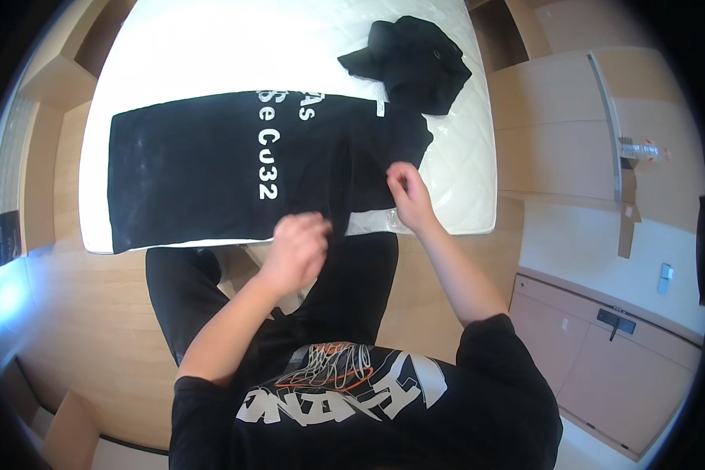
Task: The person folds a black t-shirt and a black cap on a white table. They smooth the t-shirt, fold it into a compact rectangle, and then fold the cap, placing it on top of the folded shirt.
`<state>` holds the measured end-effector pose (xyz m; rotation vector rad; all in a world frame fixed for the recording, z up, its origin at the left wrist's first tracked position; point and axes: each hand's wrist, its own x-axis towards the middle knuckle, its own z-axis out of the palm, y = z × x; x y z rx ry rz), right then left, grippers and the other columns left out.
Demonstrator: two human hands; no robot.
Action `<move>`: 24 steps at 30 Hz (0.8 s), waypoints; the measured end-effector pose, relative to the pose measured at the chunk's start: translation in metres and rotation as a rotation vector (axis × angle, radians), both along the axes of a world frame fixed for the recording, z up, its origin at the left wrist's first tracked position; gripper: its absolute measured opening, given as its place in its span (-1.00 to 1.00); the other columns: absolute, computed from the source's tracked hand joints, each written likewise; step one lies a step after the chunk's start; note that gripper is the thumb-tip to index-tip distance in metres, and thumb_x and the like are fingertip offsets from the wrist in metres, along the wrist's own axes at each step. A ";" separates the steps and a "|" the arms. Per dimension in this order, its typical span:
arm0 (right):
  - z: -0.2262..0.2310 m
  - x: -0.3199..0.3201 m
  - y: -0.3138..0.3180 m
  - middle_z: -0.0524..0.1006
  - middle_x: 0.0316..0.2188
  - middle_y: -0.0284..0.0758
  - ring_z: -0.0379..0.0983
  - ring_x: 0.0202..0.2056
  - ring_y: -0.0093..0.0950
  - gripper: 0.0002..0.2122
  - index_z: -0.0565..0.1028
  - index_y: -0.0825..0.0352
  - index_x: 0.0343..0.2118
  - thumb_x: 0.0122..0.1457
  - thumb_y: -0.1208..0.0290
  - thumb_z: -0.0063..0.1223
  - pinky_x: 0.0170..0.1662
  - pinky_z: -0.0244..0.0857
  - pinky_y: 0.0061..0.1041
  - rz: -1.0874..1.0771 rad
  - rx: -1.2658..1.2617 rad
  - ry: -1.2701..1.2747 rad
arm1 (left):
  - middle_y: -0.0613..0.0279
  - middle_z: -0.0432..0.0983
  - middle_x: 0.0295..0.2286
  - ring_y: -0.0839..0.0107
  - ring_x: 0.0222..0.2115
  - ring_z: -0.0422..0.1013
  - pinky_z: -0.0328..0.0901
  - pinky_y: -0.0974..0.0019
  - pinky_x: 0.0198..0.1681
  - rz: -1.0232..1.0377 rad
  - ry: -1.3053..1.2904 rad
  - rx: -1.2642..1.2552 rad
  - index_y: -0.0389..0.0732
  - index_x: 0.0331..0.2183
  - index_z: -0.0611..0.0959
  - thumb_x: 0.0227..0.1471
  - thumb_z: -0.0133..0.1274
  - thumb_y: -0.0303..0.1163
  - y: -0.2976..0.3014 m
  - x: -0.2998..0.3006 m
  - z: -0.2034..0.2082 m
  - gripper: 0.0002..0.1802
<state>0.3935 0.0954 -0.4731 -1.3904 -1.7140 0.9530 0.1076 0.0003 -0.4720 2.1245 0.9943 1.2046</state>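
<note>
- Black T-shirt [211, 168] with white lettering lies spread flat across the white mattress [462, 157], its length running left to right.
- Left hand [296, 249] is curled shut, gripping the shirt's near edge.
- Right hand [407, 194] pinches the fabric by the right sleeve, fingers bent.
- Crumpled black garment [415, 63] sits at the far right.

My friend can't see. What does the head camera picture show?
Seen from above, a person's left hand and right hand pinch a black T-shirt with white lettering, spread on a white quilted mattress. A crumpled black garment lies farther back on the mattress, above a wooden floor.
</note>
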 end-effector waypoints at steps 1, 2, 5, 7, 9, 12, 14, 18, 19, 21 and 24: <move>0.007 0.011 -0.022 0.43 -0.41 -0.43 0.32 -0.38 -0.66 -0.96 0.41 0.31 -0.27 0.25 0.52 0.00 -0.30 0.25 -0.61 0.032 0.102 -0.041 | 0.19 0.51 -0.10 0.10 0.08 0.31 0.16 -0.07 0.10 -0.151 0.097 -0.022 -0.15 -0.37 0.59 -0.20 0.12 -0.50 -0.012 -0.003 0.008 -0.79; 0.011 0.019 -0.038 0.44 -0.38 -0.43 0.32 -0.36 -0.68 -0.96 0.42 0.31 -0.28 0.25 0.51 0.01 -0.30 0.25 -0.63 0.078 0.200 -0.071 | 0.23 0.52 -0.10 0.11 0.13 0.27 0.12 -0.10 0.15 -0.288 0.201 -0.049 -0.15 -0.36 0.60 -0.19 0.10 -0.51 -0.022 -0.007 0.017 -0.78; 0.003 0.043 -0.088 0.46 -0.41 -0.41 0.36 -0.36 -0.66 -0.94 0.43 0.34 -0.29 0.25 0.49 0.02 -0.27 0.27 -0.61 -0.024 -0.193 -0.095 | 0.27 0.51 -0.07 0.15 0.23 0.14 0.04 -0.15 0.23 -0.436 0.387 -0.165 -0.15 -0.36 0.63 -0.17 0.07 -0.52 -0.044 -0.013 0.004 -0.79; 0.000 0.046 -0.104 0.48 -0.44 -0.39 0.39 -0.36 -0.64 -0.93 0.45 0.34 -0.29 0.24 0.47 0.05 -0.28 0.30 -0.58 -0.108 -0.411 -0.105 | 0.23 0.54 -0.12 0.16 0.15 0.25 0.08 -0.13 0.19 -0.475 0.442 -0.232 -0.16 -0.38 0.63 -0.17 0.07 -0.50 -0.051 -0.013 -0.006 -0.81; -0.003 0.043 -0.110 0.51 -0.48 -0.36 0.43 -0.38 -0.60 -0.90 0.48 0.34 -0.31 0.22 0.42 0.09 -0.31 0.33 -0.56 -0.155 -0.458 -0.162 | 0.20 0.56 -0.20 0.15 0.03 0.36 0.15 -0.08 0.13 -0.455 0.414 -0.332 -0.18 -0.40 0.63 -0.18 0.07 -0.49 -0.050 -0.014 -0.006 -0.83; 0.009 0.030 -0.090 0.52 -0.44 -0.38 0.44 -0.36 -0.60 -0.89 0.49 0.34 -0.32 0.20 0.41 0.11 -0.33 0.34 -0.57 -0.129 -0.206 -0.252 | 0.15 0.56 -0.43 0.08 -0.35 0.49 0.34 0.08 -0.15 -0.182 0.176 -0.361 -0.21 -0.47 0.59 -0.21 0.07 -0.50 -0.026 -0.018 -0.009 -0.88; 0.024 0.016 -0.056 0.54 -0.40 -0.36 0.46 -0.35 -0.56 -0.87 0.48 0.34 -0.30 0.17 0.42 0.14 -0.27 0.36 -0.55 -0.159 -0.242 -0.219 | 0.06 0.53 -0.41 0.04 -0.37 0.46 0.36 0.13 -0.26 0.206 0.056 -0.482 -0.26 -0.47 0.57 -0.16 0.12 -0.51 0.009 -0.020 0.004 -0.91; 0.009 -0.017 0.037 0.56 -0.33 -0.29 0.51 -0.29 -0.46 -0.80 0.48 0.36 -0.24 0.10 0.44 0.21 -0.15 0.40 -0.48 -0.120 -0.187 -0.208 | 0.04 0.55 -0.30 0.12 -0.24 0.51 0.38 0.21 -0.11 0.584 0.150 -0.822 -0.36 -0.05 0.47 -0.02 0.23 -0.24 0.081 -0.028 -0.010 -0.44; -0.001 -0.026 0.063 0.57 -0.30 -0.26 0.52 -0.25 -0.43 -0.75 0.48 0.38 -0.21 0.09 0.41 0.22 -0.13 0.40 -0.46 -0.112 -0.207 -0.213 | 0.07 0.55 -0.32 0.15 -0.26 0.51 0.38 0.21 -0.12 0.618 0.091 -0.906 -0.36 -0.04 0.48 -0.04 0.25 -0.22 0.096 -0.026 -0.017 -0.41; -0.020 -0.042 0.107 0.58 -0.24 -0.21 0.54 -0.19 -0.37 -0.69 0.49 0.40 -0.18 0.07 0.35 0.24 -0.08 0.40 -0.42 -0.111 -0.228 -0.245 | 0.14 0.54 -0.35 0.21 -0.28 0.52 0.39 0.22 -0.15 0.659 0.042 -0.962 -0.35 -0.03 0.49 -0.09 0.29 -0.19 0.116 -0.020 -0.018 -0.36; -0.029 -0.064 0.150 0.59 -0.21 -0.16 0.54 -0.13 -0.31 -0.66 0.52 0.40 -0.18 0.04 0.29 0.26 -0.05 0.39 -0.39 -0.114 -0.271 -0.360 | 0.19 0.55 -0.42 0.26 -0.35 0.52 0.39 0.25 -0.20 0.694 0.089 -0.996 -0.33 -0.03 0.54 -0.10 0.30 -0.23 0.135 -0.011 -0.002 -0.39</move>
